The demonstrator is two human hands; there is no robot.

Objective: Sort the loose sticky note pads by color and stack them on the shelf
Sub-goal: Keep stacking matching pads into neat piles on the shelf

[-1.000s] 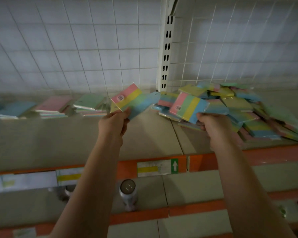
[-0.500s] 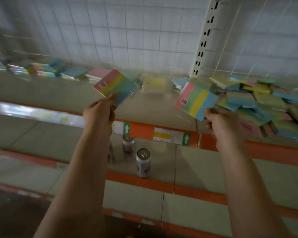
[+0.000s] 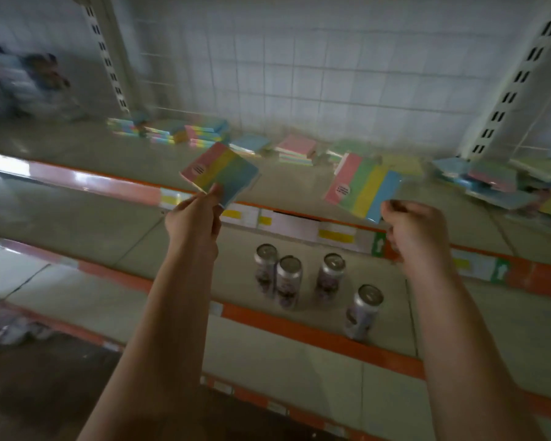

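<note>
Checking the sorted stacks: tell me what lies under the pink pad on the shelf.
The pink pad tops a small stack of pads; pale green, pink and blue edges show below it. How many pads there are, and their faces, are covered and blurred.

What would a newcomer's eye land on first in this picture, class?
Two striped pads held up in mid-air: the left hand pinches one multicolor pad, and the right hand grips another striped pad. Behind them, sorted stacks lie along the shelf, with a loose heap at the right. Four cans stand on the lower shelf.
</note>
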